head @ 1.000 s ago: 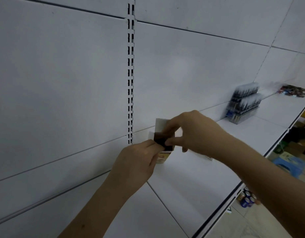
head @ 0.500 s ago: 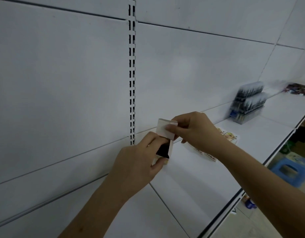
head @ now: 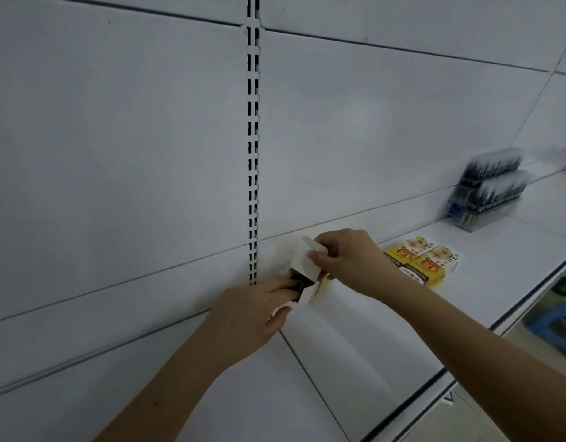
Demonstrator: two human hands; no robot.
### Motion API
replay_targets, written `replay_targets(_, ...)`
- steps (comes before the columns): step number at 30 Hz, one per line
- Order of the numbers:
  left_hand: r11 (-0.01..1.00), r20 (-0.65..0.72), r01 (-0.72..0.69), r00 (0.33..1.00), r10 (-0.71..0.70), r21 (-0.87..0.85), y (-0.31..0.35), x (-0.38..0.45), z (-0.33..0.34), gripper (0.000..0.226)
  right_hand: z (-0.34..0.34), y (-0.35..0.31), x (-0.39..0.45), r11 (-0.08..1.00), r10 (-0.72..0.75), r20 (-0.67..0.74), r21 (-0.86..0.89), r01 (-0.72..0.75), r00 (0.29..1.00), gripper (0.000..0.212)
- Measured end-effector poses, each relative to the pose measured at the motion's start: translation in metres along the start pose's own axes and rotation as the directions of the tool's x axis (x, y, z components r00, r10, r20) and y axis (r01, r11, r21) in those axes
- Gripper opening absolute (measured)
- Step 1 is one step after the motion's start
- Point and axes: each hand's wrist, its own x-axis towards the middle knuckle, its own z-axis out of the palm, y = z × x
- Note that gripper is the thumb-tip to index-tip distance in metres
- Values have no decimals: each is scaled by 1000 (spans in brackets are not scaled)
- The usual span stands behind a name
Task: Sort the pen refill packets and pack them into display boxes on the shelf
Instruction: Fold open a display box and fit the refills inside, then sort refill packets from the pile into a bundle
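Hands meet over the white shelf [head: 355,355], close to the slotted upright [head: 253,173] of the back panel. From my head camera, my left hand [head: 243,317] holds the small display box [head: 302,283] from below and behind, thumb curled along its near edge, fingers reaching to the dark refill packets [head: 296,280] showing in its mouth. My right hand [head: 348,258] pinches the white lid flap [head: 305,260] between thumb and forefinger, lifted up and back. The box stands just above the shelf, its long axis tilted, open end pointing up and toward the back panel. Beside my right wrist two yellow boxes [head: 426,261] lie flat on the shelf, side by side. Farther right, a clear pen rack [head: 487,189] stands against the back panel, blurred.

Compared with half a second ago, the flap is bent farther back, my left fingers have moved up to the opening, and the yellow boxes now show fully past my right hand.
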Motion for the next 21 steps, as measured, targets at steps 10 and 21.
replay_targets(10,952,86,305,949,-305,12,-9,-92,-10,49,41,-22,1,930,-137,385,-266,252,913,75)
replay_targets(21,685,-214,700,714,-667,202,22,-233,-55,41,139,-206,13,638,-644,-66,503,583,762,41)
